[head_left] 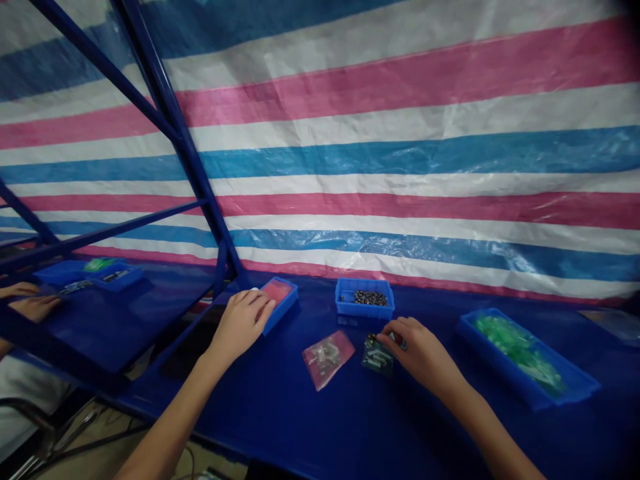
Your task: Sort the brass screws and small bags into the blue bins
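Note:
My left hand [243, 319] reaches over a blue tray [290, 301] of pink bags [277, 291], fingers bent down at its near left side; what they hold, if anything, is hidden. My right hand [413, 347] is closed at the top of a clear bag of metal parts [377, 357] on the blue table [320, 427]; its fingertips pinch something too small to make out. Between the hands lies a pink bag with light-coloured parts [328, 359]. Behind them stands a blue bin [365, 310] with small dark metal pieces [371, 298].
At the right, a long blue tray [537, 400] holds green bags [515, 343]. A flat clear bag [613, 325] lies at the far right. Blue frame bars [193, 157] rise at the left; beyond them a co-worker's hands [35, 307] are near blue trays [120, 280].

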Demonstrator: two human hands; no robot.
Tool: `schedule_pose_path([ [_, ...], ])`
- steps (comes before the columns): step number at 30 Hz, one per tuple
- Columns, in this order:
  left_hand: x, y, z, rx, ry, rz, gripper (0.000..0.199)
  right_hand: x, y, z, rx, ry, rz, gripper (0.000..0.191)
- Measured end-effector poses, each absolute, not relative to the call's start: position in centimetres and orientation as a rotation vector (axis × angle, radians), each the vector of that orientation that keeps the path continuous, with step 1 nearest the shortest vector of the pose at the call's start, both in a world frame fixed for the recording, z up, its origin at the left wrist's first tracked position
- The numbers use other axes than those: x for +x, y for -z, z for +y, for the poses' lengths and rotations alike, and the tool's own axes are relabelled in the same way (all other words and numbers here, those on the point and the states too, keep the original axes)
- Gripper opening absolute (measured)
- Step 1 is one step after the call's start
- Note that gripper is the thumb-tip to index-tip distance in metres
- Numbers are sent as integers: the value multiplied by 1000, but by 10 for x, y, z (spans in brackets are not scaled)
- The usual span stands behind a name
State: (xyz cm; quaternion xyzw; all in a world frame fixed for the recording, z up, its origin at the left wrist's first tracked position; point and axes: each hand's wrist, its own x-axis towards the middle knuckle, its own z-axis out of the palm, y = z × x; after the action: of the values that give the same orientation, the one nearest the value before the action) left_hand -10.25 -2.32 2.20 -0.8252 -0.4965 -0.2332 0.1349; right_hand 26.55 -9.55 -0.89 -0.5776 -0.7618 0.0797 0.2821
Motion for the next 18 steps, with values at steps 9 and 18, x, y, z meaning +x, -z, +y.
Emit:
schedule_pose_path([
  [9, 11, -45, 11, -2305, 1022, -1075, 25, 258, 18, -97, -1633, -308, -2174, 22],
  [18, 44, 16, -11, -2597, 604, -709, 33, 259, 25, -94, -1723, -158, -2214, 31],
])
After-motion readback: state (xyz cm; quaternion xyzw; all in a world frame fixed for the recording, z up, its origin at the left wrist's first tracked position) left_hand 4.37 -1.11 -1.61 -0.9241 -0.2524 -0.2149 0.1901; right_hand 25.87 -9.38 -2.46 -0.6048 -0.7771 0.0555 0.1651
